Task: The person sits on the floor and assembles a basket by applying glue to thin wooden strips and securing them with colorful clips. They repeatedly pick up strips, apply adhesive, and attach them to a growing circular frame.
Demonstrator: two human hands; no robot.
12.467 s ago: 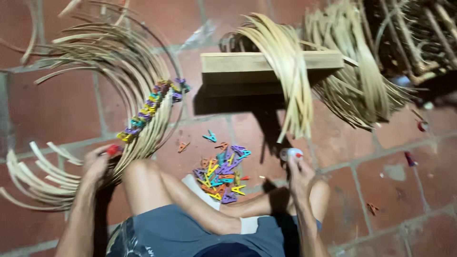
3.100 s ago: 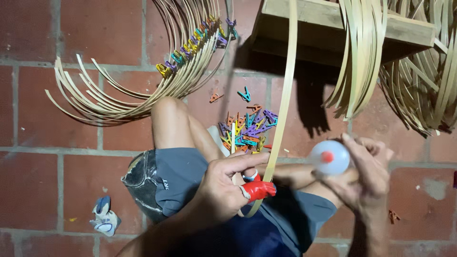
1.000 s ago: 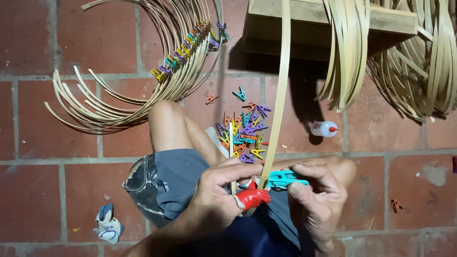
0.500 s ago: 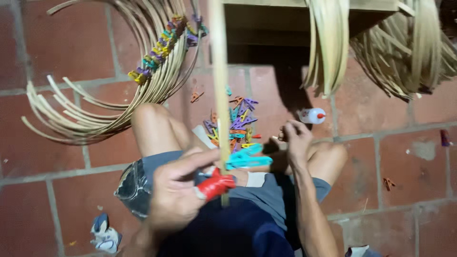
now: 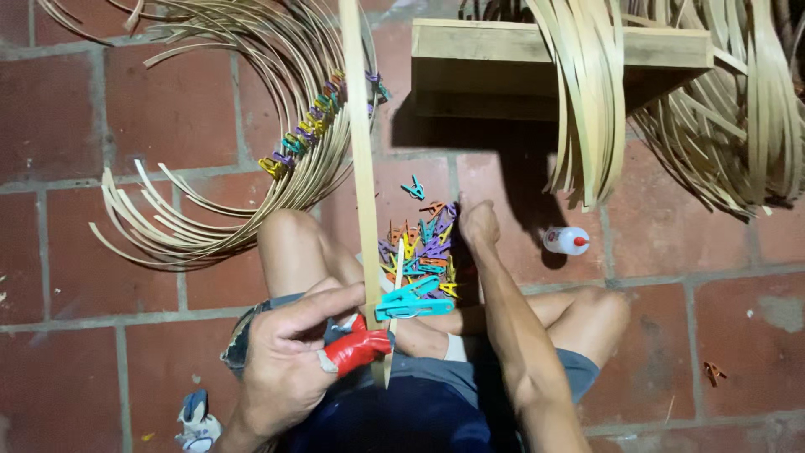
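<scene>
Pinching a bamboo strip point(image 5: 359, 159) upright, the left hand point(image 5: 289, 361) has its red-taped thumb point(image 5: 356, 351) tight against the strip's lower end, two turquoise clothespins point(image 5: 411, 302) clamped just above.

Over goes the right hand point(image 5: 480, 225) to the pile of coloured clothespins point(image 5: 423, 252) on the brick floor point(image 5: 84, 352), fingers curled down into it — whether they've closed on a peg, cannot tell. A glue bottle point(image 5: 566, 241) lies near, clipped hoops point(image 5: 251, 151) to the left. Risk here: one-handed, that long strip looks whippy; if the pinch loosens, it may spring and the clamped joint could slide apart.
</scene>
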